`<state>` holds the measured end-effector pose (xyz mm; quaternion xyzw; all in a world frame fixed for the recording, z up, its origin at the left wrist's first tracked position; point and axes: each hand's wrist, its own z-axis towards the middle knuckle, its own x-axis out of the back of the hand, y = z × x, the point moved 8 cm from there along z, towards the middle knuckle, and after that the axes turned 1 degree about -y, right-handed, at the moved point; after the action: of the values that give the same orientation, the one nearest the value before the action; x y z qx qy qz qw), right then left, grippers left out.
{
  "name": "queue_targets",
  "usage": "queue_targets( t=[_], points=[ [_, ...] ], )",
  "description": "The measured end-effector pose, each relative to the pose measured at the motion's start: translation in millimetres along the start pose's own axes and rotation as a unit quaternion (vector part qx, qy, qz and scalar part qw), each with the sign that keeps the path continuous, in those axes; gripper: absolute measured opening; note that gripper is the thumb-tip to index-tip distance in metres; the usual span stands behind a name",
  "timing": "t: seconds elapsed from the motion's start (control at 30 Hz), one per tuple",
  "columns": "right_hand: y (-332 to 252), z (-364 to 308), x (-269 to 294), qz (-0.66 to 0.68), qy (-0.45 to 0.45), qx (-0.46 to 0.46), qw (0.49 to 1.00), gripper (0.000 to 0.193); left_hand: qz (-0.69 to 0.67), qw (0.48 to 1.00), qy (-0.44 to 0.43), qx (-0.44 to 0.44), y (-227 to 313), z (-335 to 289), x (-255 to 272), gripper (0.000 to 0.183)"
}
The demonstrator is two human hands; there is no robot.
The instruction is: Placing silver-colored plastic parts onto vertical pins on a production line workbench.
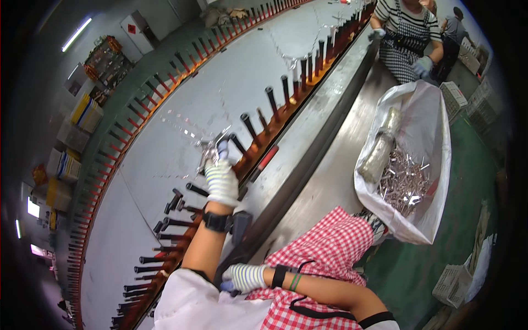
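Over the near pegs (250,129) on the conveyor (165,165), left hand (221,181) pinches a crinkly clear sleeve (212,144). Right hand (245,276) sits low by the apron (324,247), grip unclear. I'd line the sleeve straight over one peg.

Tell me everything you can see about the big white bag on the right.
The white bag is a large sack of thin, plastic-looking material, standing open with its rim rolled outward. It sits on the green floor beside the long metal bench. Inside lies a heap of small shiny metal pieces and a wrapped silvery bundle. No hand touches it.
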<state>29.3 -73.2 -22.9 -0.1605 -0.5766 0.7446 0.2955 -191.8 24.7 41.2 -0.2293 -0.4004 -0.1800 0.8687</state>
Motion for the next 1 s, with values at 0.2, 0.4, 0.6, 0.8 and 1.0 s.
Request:
queue_targets(
  t=[0.2, 0.4, 0.6, 0.8, 1.0],
  points=[
    [-88, 11, 51, 0.336, 0.084, 0.034, 0.938, 0.028, 0.079, 0.942, -0.304, 0.117, -60, -50, -22, 0.021],
    [-56, -67, 139, 0.560, 0.247, -0.139, 0.778, 0.028, -0.156, 0.967, -0.027, 0.200, -70, -44, 51, 0.036],
    [-18, -138, 170, -0.028, 0.099, -0.277, 0.955, 0.037, 0.780, 0.602, -0.143, 0.092, -62, -57, 80, 0.043],
    [0, -177, 191, -0.020, 0.180, -0.335, 0.924, 0.031, -0.051, 0.861, 0.207, 0.462, -136, -97, 126, 0.023],
    [2, -169, 163, 0.304, 0.218, -0.313, 0.873, 0.022, -0.614, 0.682, 0.024, 0.398, -58, -45, 99, 0.036]
  ],
)
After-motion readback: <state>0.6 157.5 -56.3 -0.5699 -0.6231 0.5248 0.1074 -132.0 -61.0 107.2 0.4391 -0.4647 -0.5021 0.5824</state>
